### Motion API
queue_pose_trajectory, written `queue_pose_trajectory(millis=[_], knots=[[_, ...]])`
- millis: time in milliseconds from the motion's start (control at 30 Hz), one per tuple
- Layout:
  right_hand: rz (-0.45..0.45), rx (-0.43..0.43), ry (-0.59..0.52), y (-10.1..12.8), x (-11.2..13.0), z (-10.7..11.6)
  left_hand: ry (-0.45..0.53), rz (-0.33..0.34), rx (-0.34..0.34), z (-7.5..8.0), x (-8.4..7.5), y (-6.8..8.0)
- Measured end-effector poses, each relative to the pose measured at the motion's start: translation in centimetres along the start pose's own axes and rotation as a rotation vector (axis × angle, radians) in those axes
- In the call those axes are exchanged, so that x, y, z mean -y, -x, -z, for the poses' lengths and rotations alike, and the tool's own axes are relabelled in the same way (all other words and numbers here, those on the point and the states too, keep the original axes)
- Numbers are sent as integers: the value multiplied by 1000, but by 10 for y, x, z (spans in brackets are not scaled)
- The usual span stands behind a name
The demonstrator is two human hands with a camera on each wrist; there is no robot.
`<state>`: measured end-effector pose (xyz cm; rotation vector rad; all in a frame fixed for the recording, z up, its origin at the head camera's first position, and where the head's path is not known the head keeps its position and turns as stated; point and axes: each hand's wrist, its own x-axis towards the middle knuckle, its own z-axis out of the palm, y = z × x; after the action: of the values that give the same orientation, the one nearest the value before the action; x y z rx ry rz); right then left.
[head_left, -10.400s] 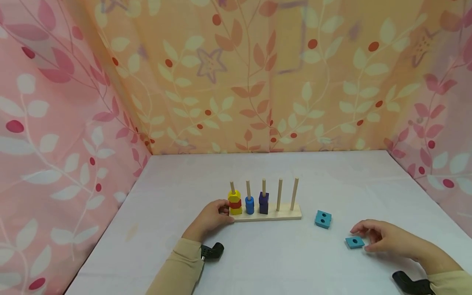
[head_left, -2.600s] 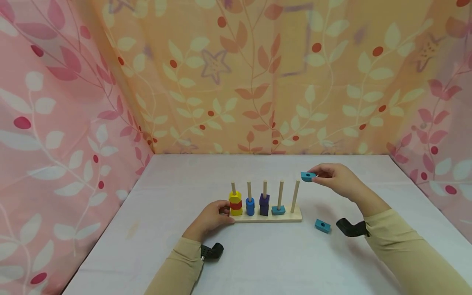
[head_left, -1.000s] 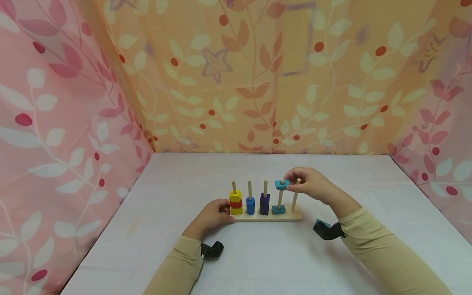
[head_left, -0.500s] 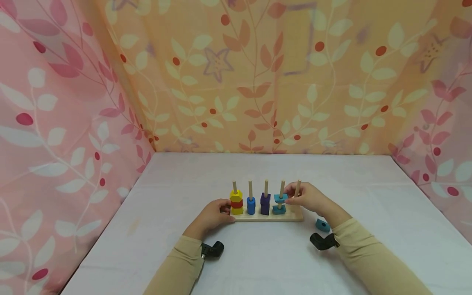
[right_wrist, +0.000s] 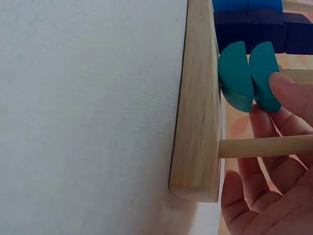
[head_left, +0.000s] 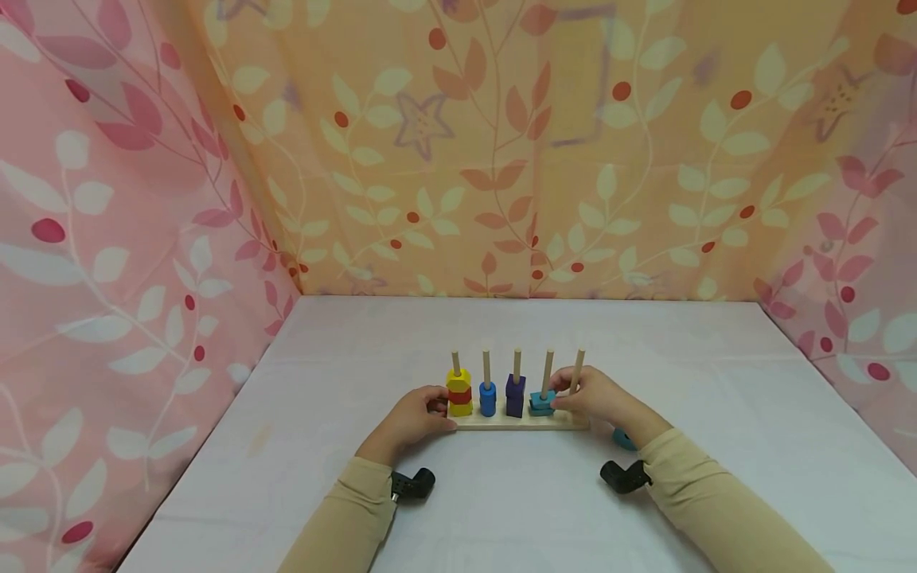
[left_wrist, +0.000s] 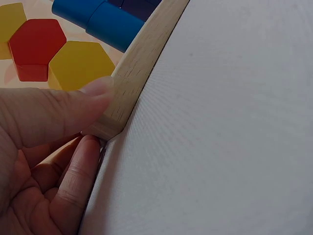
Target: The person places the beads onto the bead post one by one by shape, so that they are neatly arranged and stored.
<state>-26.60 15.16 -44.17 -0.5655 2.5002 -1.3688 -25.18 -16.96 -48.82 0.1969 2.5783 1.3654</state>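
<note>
A wooden peg base [head_left: 501, 422] with five upright pegs stands mid-table. My left hand [head_left: 434, 412] grips its left end, thumb [left_wrist: 98, 90] on the edge of the base [left_wrist: 142, 58] beside the yellow and red hexagons [left_wrist: 36, 49]. My right hand [head_left: 566, 396] pinches the upper of two teal half-round blocks [head_left: 542, 402] on the fourth peg. In the right wrist view a fingertip [right_wrist: 288, 90] lies on that upper block [right_wrist: 264, 73], which sits against the lower one [right_wrist: 234, 76]. The bare fifth peg [right_wrist: 259, 146] passes between my fingers.
A blue cylinder [head_left: 488, 398] and a dark purple block [head_left: 515, 394] sit on the second and third pegs. A loose teal block [head_left: 620, 438] lies on the white table behind my right wrist. Patterned curtains close in the back and both sides.
My right hand has slid the teal block down the fourth peg, from mid-height onto the teal block at the bottom. The left hand has stayed on the base's end.
</note>
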Motion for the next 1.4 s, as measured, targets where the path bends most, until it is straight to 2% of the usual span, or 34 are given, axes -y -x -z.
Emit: queue_pose_trajectory(millis=[200,500,700,867,1067,1233,1400], knots=[[-10,5,33,1,-5,1,0,6,-2,1,0,1],[-28,28,171,28,-14,34,-12,18,1,0,0,1],[-111,66,150,55,-23,50,-16,15,2,0,1,0],[-135,93,106,76,-35,58,-11,24,4,0,1,1],[-130,114,73,87,-49,57,-12,14,4,1,0,1],[-101,95,145,87,-52,50,-14,7,7,1,1,0],[-113,91,196,84,-51,44,-1,13,7,1,0,0]])
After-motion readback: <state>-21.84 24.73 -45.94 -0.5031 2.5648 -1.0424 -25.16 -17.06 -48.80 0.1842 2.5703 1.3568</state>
